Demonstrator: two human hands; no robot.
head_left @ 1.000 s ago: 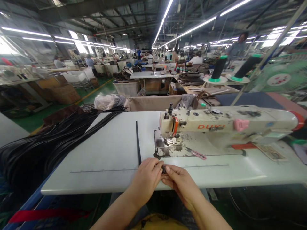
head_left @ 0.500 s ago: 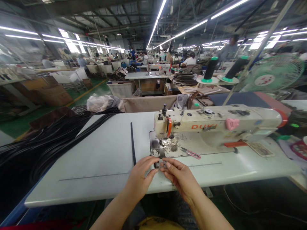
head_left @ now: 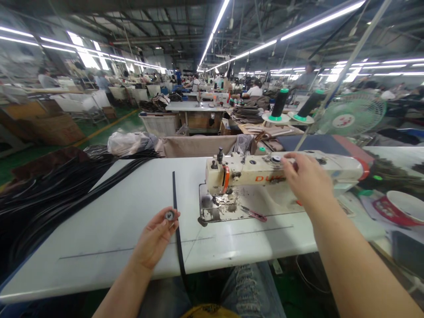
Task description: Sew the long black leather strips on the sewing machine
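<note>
My left hand [head_left: 154,240] pinches a small round metal bobbin case [head_left: 170,215] in its fingertips, held up above the left part of the white table [head_left: 109,225]. A thin black strip [head_left: 179,247] runs down the table just behind those fingers and over the front edge. My right hand [head_left: 306,176] reaches over the sewing machine [head_left: 247,170], fingers bent and close together beside a round bobbin [head_left: 276,159] on top of its arm. Whatever these fingers hold is hidden. Pink-handled thread snips [head_left: 254,214] lie on the machine bed.
A heap of long black strips [head_left: 49,198] covers the table's left side. Black thread cones [head_left: 278,105] and a green fan [head_left: 351,115] stand behind the machine. At the right sits a red and white bowl [head_left: 404,207]. Other people work farther back.
My hands have parted. The left moved left with the bobbin case; the right left the table front, carrying a small metal piece, and rose to the machine's top. The view shifted slightly.
</note>
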